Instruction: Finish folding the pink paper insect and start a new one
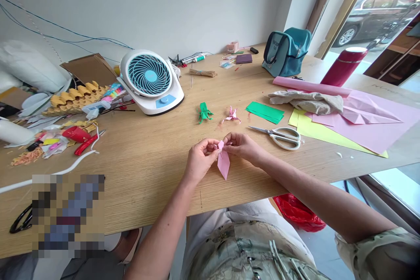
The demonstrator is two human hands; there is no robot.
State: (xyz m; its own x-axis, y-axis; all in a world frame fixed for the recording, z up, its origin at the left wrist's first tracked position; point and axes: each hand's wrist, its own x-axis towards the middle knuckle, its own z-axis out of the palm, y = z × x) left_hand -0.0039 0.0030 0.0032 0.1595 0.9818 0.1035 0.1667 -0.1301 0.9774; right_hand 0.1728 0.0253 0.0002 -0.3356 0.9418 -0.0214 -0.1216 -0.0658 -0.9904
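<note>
A small folded pink paper piece (223, 165) hangs between my two hands near the table's front edge, its pointed end toward me. My left hand (201, 157) pinches its upper part from the left. From the right, my right hand (241, 146) grips the top of the same piece, fingers closed. Just beyond my hands stand a green folded paper figure (204, 112) and a pink one (231, 114). Green paper rectangles (265, 112) lie to their right, with white-handled scissors (285, 138) in front of them.
A white fan (151, 78) stands at the back left, near craft scraps and a red cup (76, 134). To the right are a grey cloth (308, 101), pink paper (370, 129), yellow paper (328, 133), a red bottle (344, 66) and a teal bag (286, 52).
</note>
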